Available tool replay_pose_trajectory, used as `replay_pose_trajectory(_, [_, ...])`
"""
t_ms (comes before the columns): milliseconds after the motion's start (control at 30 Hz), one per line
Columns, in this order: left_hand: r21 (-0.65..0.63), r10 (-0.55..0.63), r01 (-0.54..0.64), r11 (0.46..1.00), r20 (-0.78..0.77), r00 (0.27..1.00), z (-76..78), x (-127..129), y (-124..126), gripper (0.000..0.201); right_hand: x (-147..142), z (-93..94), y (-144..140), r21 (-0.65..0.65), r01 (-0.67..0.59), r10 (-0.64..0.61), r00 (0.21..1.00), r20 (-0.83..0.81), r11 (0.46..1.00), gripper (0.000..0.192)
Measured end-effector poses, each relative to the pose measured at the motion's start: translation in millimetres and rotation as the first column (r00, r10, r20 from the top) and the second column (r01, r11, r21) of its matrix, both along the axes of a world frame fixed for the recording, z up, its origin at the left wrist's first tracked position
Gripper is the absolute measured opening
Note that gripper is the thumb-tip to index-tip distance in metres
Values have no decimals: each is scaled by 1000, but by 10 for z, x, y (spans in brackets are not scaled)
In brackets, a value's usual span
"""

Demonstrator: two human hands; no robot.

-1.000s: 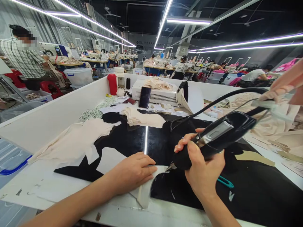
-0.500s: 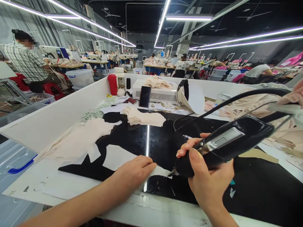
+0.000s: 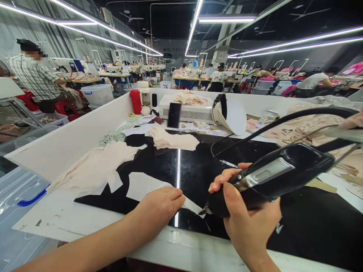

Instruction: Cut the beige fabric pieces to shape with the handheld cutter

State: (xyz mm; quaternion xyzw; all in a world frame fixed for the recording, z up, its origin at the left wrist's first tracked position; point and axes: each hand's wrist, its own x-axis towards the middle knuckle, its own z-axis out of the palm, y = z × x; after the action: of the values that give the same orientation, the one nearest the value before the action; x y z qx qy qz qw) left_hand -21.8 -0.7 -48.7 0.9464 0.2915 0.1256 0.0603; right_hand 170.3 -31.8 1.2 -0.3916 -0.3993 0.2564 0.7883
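A thin white curved piece (image 3: 146, 185), cloth or paper, lies on the black board (image 3: 195, 177). My left hand (image 3: 161, 206) presses on its narrow part, fingers close together and curled; the fingertips' undersides are hidden. My right hand (image 3: 249, 219) is wrapped around a black corded handheld cutting tool (image 3: 272, 175) with a silver plate on its side. The tool slants down to the left, and its narrow metal tip meets the right end of the white piece. A thick black cable (image 3: 295, 113) arches from the tool's rear.
Cream cloth stacks lie at left (image 3: 93, 166) and behind (image 3: 170, 139). A phone (image 3: 174, 115) leans on a vented white box (image 3: 193, 113), beside a white visor (image 3: 235, 117) and a red cup (image 3: 135, 101). A pen (image 3: 228, 164) lies near the tool. White walls (image 3: 70, 139) edge the table.
The tool's tip has shifted slightly down and left along the end of the white piece. My left hand stays on the piece; the view has moved a little.
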Motion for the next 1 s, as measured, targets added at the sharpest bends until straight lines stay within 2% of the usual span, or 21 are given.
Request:
replay_pose_trajectory(133, [93,15,-7,996,-90,996,62,83,-75,10,-29,4,-18,4,15,-14,1000,-23,1000,45])
replay_pose_trajectory(167, [116,9,4,993,-110,994,71,104,-95,13,-37,7,-22,5,13,-12,1000,-28,1000,45])
replay_pose_trajectory(300, [202,-4,21,979,-84,996,37,140,-163,53,-64,10,-45,18,-2,3,999,-43,1000,44])
replay_pose_trajectory(400, [265,-5,19,964,-51,999,-37,128,-197,65,-61,-6,-67,23,-21,22,999,-36,1000,43])
replay_pose_trajectory(533, [303,-5,11,953,-23,1000,-118,119,-224,70,-19,-14,-53,9,-80,80,997,1,997,38])
replay_pose_trajectory(600, [309,-1,4,951,-8,1000,-137,121,-235,72,1,6,-4,21,-72,71,997,10,997,37])
replay_pose_trajectory(733, [324,-10,6,946,11,1000,-147,125,-246,75,-1,61,152,61,-33,33,999,-13,998,41])
replay_pose_trajectory(1000, [311,-24,13,950,32,999,-139,127,-240,75,-67,-16,265,45,-96,97,995,-13,994,41])
